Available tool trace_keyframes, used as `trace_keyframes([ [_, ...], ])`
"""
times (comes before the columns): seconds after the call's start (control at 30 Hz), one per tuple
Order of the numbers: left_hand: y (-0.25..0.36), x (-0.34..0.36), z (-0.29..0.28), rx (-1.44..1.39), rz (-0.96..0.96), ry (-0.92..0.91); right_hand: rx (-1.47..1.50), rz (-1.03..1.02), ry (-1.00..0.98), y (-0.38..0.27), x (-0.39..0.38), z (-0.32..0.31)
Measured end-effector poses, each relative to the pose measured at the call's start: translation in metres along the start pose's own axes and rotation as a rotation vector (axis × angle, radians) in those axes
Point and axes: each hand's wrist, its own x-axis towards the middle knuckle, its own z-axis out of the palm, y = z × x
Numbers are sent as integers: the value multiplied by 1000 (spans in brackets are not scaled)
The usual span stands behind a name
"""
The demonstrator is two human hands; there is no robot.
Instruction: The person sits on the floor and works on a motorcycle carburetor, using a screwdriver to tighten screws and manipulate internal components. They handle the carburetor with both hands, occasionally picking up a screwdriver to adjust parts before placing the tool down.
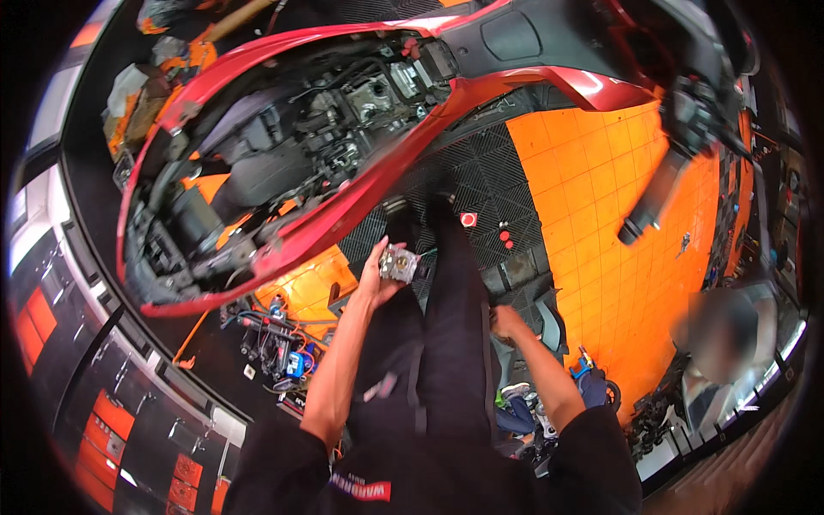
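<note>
In my left hand (371, 279) lies a small silver cast-metal engine part (400, 263) with round openings, looking like a cylinder head. The fingers and thumb close around its left side, above my lap. My right hand (506, 324) is down beside my right thigh, its fingers curled against the dark trousers. Whatever those fingers may grip is hidden. Ahead of me stands a red scooter (343, 202) with its seat off, leaving the engine bay (343, 120) exposed between the red side panels. Both hands are apart from it.
Tools and a blue-topped can (299, 364) crowd the floor on my left, near dark cabinets with orange drawers (105, 438). The scooter's handlebar grip (648, 202) juts out at the right above orange floor tiles (592, 180). Another person (721, 335) is at the far right.
</note>
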Motion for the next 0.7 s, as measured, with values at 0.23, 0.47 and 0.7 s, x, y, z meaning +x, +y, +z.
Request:
trace_keyframes([
  [0.23, -19, 127, -47, -218, 3, -16, 290, -218, 976, -28, 250, -202],
  [0.47, -26, 188, -47, -509, 17, -72, 128, -558, 1204, -106, 375, -317],
  [0.7, -36, 204, -30, -561, 17, -68, -41, -718, 1275, -97, 425, -338],
])
